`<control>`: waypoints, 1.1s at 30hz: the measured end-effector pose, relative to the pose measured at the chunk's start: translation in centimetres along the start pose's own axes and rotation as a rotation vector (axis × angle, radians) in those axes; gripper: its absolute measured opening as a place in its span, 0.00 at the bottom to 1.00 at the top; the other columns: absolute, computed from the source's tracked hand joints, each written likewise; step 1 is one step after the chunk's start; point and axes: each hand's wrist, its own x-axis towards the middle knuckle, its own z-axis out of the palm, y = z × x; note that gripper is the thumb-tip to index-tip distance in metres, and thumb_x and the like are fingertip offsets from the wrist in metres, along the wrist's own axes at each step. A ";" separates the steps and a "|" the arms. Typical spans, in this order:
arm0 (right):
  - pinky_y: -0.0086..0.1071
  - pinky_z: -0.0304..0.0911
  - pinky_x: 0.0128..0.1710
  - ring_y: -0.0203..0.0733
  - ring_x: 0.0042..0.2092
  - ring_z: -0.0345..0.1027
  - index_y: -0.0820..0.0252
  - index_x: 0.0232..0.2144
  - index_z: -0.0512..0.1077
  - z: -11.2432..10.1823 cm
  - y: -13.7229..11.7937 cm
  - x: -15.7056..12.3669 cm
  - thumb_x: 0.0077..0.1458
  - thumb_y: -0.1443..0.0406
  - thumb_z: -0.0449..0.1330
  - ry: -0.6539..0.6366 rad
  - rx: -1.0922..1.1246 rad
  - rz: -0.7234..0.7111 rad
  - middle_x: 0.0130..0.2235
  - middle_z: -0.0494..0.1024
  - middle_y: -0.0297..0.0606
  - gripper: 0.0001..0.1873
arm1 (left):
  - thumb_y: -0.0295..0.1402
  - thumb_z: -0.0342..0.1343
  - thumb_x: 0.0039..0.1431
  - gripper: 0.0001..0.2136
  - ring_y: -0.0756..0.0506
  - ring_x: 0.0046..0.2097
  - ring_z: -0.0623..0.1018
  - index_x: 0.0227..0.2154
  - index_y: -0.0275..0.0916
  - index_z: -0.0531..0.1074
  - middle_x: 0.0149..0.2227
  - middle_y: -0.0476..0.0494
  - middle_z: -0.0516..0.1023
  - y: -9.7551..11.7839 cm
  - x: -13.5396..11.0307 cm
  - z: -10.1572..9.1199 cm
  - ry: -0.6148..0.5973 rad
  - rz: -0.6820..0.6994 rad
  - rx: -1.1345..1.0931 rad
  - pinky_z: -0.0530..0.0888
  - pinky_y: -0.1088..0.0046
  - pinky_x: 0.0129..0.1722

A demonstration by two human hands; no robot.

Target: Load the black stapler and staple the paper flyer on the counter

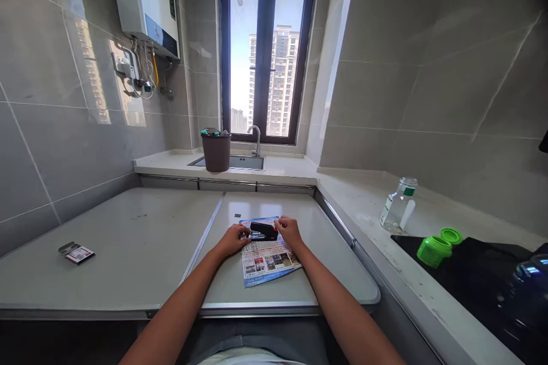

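A black stapler (pixel 266 230) is between my two hands over a printed leaflet (pixel 269 262), with some shiny metal showing on its left part. My left hand (pixel 233 240) has its fingers closed at the stapler's left end. At the right end, the fingers of my right hand (pixel 289 231) pinch it, beside a small orange-red spot. The leaflet has blue edges and rows of small photos, and it lies flat on the folding table (pixel 342 279). Just beyond its far left corner rests a small dark grey strip (pixel 237 215), perhaps staples.
On the table's left half lies a small opened box (pixel 80 254). A brown bin (pixel 216 151) stands by the sink (pixel 246 162). Along the right counter (pixel 355 199) are a clear glass bottle (pixel 398 205), an open green jar (pixel 434 251) and a black hob (pixel 479 274).
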 end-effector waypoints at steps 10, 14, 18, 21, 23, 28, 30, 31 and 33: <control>0.34 0.50 0.34 0.39 0.29 0.58 0.54 0.14 0.57 0.5 1.2 0.0 0.52 0.61 0.56 -0.013 -0.061 0.006 0.22 0.64 0.32 0.18 | 0.39 0.67 0.57 0.13 0.37 0.47 0.78 0.42 0.39 0.84 0.44 0.40 0.83 -0.6 0.1 0.1 -0.015 -0.022 -0.052 0.71 0.61 0.50; 0.33 0.48 0.33 0.38 0.29 0.57 0.55 0.15 0.53 1.0 1.6 0.1 0.52 0.63 0.56 -0.025 -0.090 0.012 0.22 0.63 0.30 0.19 | 0.37 0.68 0.56 0.12 0.36 0.47 0.78 0.42 0.38 0.84 0.43 0.39 0.83 -0.8 0.1 0.1 -0.010 -0.034 -0.083 0.72 0.60 0.51; 0.32 0.50 0.34 0.39 0.31 0.60 0.55 0.15 0.57 1.0 1.4 0.2 0.56 0.63 0.57 -0.042 -0.109 -0.012 0.24 0.66 0.31 0.20 | 0.36 0.69 0.55 0.14 0.35 0.48 0.80 0.43 0.38 0.85 0.45 0.37 0.83 -0.7 0.0 0.0 0.015 -0.046 -0.123 0.72 0.61 0.51; 0.33 0.57 0.40 0.42 0.37 0.65 0.56 0.19 0.66 0.8 1.0 0.1 0.64 0.61 0.58 -0.062 -0.104 -0.062 0.29 0.72 0.34 0.20 | 0.34 0.70 0.54 0.13 0.37 0.45 0.80 0.42 0.37 0.84 0.44 0.39 0.84 -0.5 0.0 -0.1 0.032 -0.043 -0.156 0.72 0.63 0.49; 0.35 0.61 0.47 0.45 0.44 0.69 0.55 0.28 0.75 0.7 0.6 0.0 0.66 0.59 0.61 -0.087 -0.097 -0.095 0.37 0.78 0.37 0.14 | 0.34 0.69 0.55 0.10 0.39 0.43 0.80 0.40 0.38 0.84 0.41 0.40 0.85 -0.3 0.0 -0.2 0.045 -0.033 -0.179 0.72 0.64 0.48; 0.40 0.64 0.55 0.50 0.53 0.70 0.53 0.47 0.81 1.0 -0.2 -0.6 0.54 0.60 0.76 -0.214 -0.115 -0.137 0.49 0.82 0.39 0.18 | 0.35 0.68 0.57 0.05 0.40 0.41 0.79 0.34 0.40 0.84 0.38 0.42 0.84 0.3 0.1 -0.2 0.097 -0.009 -0.259 0.71 0.66 0.46; 0.40 0.64 0.53 0.50 0.51 0.70 0.55 0.45 0.81 1.1 -0.4 -0.8 0.50 0.62 0.78 -0.254 -0.130 -0.143 0.46 0.82 0.39 0.19 | 0.36 0.69 0.57 0.06 0.41 0.40 0.79 0.33 0.40 0.84 0.37 0.42 0.84 0.4 0.2 -0.3 0.120 -0.007 -0.306 0.71 0.67 0.45; 0.39 0.64 0.52 0.50 0.50 0.71 0.56 0.44 0.81 1.1 -0.6 -0.9 0.50 0.63 0.78 -0.267 -0.137 -0.143 0.44 0.82 0.39 0.19 | 0.37 0.69 0.56 0.07 0.42 0.40 0.78 0.33 0.40 0.83 0.36 0.42 0.83 0.5 0.3 -0.3 0.133 -0.008 -0.333 0.71 0.67 0.45; 0.36 0.64 0.48 0.48 0.47 0.72 0.57 0.44 0.81 1.1 -0.9 -1.0 0.52 0.64 0.77 -0.277 -0.145 -0.140 0.42 0.82 0.38 0.17 | 0.40 0.70 0.56 0.09 0.43 0.39 0.77 0.34 0.39 0.82 0.36 0.43 0.82 0.6 0.4 -0.4 0.165 -0.018 -0.393 0.71 0.68 0.43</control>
